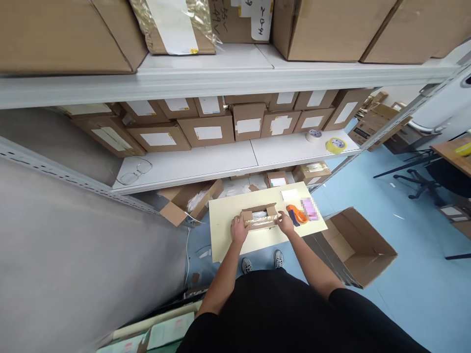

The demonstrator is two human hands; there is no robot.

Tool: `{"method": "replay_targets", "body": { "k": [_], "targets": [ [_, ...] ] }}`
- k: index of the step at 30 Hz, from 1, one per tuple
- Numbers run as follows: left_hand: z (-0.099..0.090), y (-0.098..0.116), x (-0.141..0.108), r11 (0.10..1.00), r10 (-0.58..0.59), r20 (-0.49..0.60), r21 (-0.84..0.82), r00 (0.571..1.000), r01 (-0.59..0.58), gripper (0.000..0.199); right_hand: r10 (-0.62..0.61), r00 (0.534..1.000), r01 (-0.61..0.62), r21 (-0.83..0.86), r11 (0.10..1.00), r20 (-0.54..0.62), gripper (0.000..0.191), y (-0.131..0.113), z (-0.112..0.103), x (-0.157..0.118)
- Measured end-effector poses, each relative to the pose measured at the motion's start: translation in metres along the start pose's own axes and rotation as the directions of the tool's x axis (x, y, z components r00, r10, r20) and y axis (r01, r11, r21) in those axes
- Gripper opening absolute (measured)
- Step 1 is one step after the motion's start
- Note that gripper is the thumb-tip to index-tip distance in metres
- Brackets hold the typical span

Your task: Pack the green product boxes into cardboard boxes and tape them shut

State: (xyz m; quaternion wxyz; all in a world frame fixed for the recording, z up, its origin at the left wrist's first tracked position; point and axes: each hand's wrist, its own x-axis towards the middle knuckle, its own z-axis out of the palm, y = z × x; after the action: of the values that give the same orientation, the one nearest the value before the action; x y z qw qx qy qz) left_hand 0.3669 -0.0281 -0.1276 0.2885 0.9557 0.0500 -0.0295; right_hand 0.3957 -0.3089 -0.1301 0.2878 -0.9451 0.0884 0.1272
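A small cardboard box (273,210) lies on the pale yellow board (224,215) in front of me, its top flaps raised. Inside shows clear or white plastic-wrapped content (259,214), and shiny tape runs along the near flap. My left hand (239,229) grips the box's near left corner. At the right end, my right hand (284,223) holds the box's edge, fingers bent around it. Just right of that hand rests an orange and dark blue tape dispenser (300,214), beside a pink item (309,208) that is pixelated. A white paper pad (289,194) lies behind them.
A shelf (217,162) ahead carries labelled cartons, two tape rolls (335,145) and eyeglasses (136,171). Its upper level (235,81) overhangs with bigger boxes. An open carton (358,245) stands right of the board, another open box (191,198) left. A wall rises at left.
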Motion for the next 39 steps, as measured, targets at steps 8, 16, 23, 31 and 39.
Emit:
{"method": "replay_targets", "body": {
  "k": [8,16,23,31,39],
  "targets": [
    [-0.014,0.028,0.037,0.957,0.118,0.182,0.243,0.976,-0.161,0.076,0.023,0.992,-0.013,0.084,0.996,-0.122,0.064,0.017,0.017,0.005],
    [0.009,0.033,0.019,0.865,0.007,0.407,0.455,0.914,-0.209,0.058,-0.125,0.956,0.170,0.154,0.973,-0.265,0.058,0.063,-0.010,0.027],
    [0.042,0.038,0.012,0.868,0.094,0.397,0.416,0.913,-0.271,0.060,0.019,0.987,-0.012,0.044,0.999,-0.162,0.035,0.121,-0.040,0.056],
    [0.061,0.030,0.017,0.933,0.075,0.429,0.288,0.900,-0.216,0.063,0.153,0.971,-0.157,0.006,0.988,0.186,0.033,0.147,-0.018,0.075],
    [0.058,0.033,0.025,0.961,-0.029,0.528,0.249,0.849,-0.122,0.065,0.142,0.979,-0.175,0.251,0.952,0.145,0.040,0.144,-0.015,0.081]
  ]
}}
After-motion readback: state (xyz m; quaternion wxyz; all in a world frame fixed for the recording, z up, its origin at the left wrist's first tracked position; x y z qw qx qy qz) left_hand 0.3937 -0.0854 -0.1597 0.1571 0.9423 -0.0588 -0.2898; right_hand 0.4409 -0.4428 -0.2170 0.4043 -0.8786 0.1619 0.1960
